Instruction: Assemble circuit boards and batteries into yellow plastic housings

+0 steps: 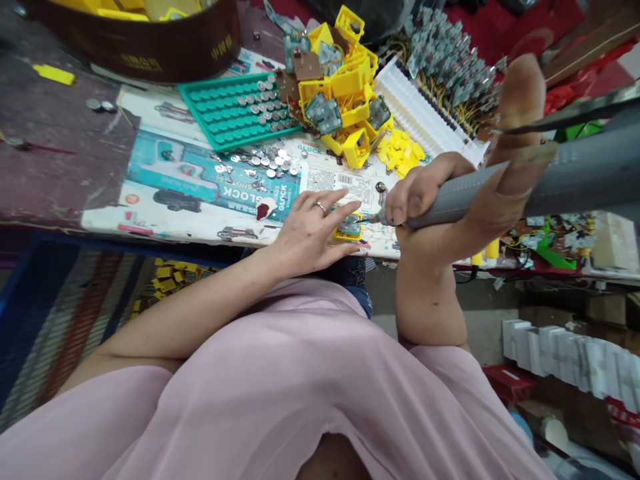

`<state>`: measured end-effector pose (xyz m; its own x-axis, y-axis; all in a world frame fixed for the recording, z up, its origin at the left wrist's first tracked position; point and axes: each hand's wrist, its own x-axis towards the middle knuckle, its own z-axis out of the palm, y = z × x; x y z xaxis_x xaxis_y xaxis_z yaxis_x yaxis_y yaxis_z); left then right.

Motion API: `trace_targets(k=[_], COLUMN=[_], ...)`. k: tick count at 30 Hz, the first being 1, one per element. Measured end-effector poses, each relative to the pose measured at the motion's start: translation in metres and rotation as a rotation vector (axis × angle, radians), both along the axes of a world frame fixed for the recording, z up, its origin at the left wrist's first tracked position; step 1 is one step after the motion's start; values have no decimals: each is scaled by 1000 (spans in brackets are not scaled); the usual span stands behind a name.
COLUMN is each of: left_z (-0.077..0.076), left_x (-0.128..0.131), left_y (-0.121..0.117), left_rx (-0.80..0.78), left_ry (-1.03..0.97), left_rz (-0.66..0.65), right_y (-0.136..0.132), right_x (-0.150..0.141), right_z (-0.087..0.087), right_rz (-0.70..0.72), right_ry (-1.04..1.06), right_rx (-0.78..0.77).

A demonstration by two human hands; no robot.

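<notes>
**Small casing steadied for the driver's tip**

By the tabletop's (45, 187) near edge, the left hand (303, 233) brackets a yellow casing (344, 236) between thumb and fingers, apparently to steady it. The right hand (445, 241) wraps around a grey driver (575, 163), its tip meeting the casing (whether on a screw, I can't tell). Farther from that edge, a green tray (220, 113) keeps silvery discs (265, 107) in rows, probably for easy picking.
</notes>
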<state>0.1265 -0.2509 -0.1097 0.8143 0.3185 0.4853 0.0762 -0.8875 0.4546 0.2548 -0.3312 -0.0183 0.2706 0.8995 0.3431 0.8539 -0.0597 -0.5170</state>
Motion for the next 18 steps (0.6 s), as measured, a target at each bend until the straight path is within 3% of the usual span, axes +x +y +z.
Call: trace_targets(k=[4, 10, 14, 18], left_z=[9, 18, 25, 37], left_x=[6, -1, -9, 2], left_y=[2, 25, 36, 24], left_rx=[26, 147, 108, 58], left_ry=[-50, 73, 179, 315], left_rz=[36, 32, 10, -183], right_y=[-1, -21, -33, -45], right_x=[-11, 29, 59, 90], right_z=[13, 28, 13, -4], right_rz=[-196, -61, -282, -444], right_ry=[226, 423, 560, 463], right_rx=[170, 299, 650, 716])
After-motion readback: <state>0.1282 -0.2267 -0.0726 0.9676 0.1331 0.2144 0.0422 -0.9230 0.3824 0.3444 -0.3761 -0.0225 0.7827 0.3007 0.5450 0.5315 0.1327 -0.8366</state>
